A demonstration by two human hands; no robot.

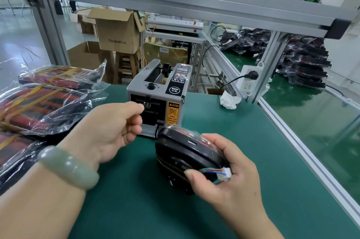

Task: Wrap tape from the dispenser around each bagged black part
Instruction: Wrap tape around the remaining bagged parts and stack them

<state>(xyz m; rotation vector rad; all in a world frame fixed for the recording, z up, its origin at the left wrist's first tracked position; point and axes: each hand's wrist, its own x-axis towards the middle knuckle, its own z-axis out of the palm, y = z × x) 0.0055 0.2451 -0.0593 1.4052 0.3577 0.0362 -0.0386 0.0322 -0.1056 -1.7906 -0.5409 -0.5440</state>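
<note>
Though it is bagged, the rounded black part [185,153] shines.

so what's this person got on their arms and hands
No sleeves or gloves: both arms are bare as far as the frame shows. The left hand has a smooth, rounded, pale green bangle at the wrist, jade-like in look. The right hand shows no ring, watch or band.

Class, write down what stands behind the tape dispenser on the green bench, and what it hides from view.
Behind the tape dispenser stand a wooden stool, a cardboard box atop it, and a yellowish chair back. The dispenser covers whatever lies below that back.
</note>
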